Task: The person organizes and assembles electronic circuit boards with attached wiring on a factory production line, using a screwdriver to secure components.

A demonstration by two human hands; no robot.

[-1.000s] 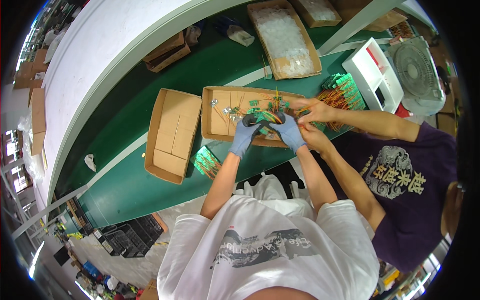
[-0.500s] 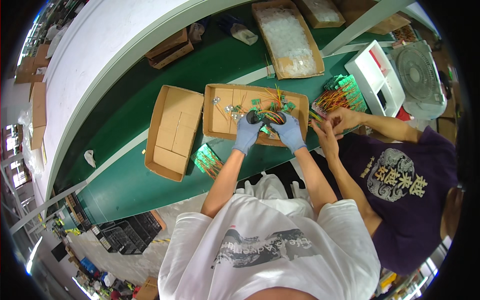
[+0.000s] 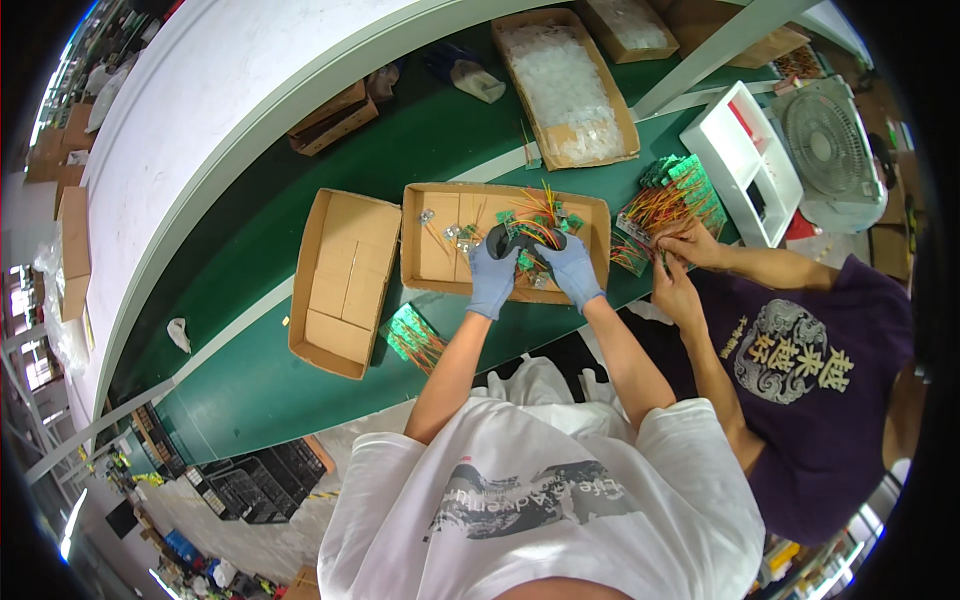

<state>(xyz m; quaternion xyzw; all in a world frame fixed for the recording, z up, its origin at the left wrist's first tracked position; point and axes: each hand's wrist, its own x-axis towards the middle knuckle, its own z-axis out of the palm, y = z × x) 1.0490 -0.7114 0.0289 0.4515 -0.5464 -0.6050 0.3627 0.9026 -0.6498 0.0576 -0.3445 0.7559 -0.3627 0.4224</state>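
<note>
Parts tray [image 3: 430, 262] = reference: shallow cardboard, on the green bench [image 3: 250, 375]. Small green wired boards [image 3: 572, 223] are inside it, right half, orange/yellow leads bunched around the fingertips. Gloved left hand [image 3: 493, 272] and right hand [image 3: 569, 268] both over tray's near side, fingers curled in close to the boards; can't tell if either is actually pinching one, dark fingertips hide it. Second cardboard tray [image 3: 338, 290] just left of it. Wired panel [image 3: 412, 332] near its front-left corner. Co-worker's hands [image 3: 681, 292] right of it, fingers on wires, beside a green board stack [image 3: 690, 185].
</note>
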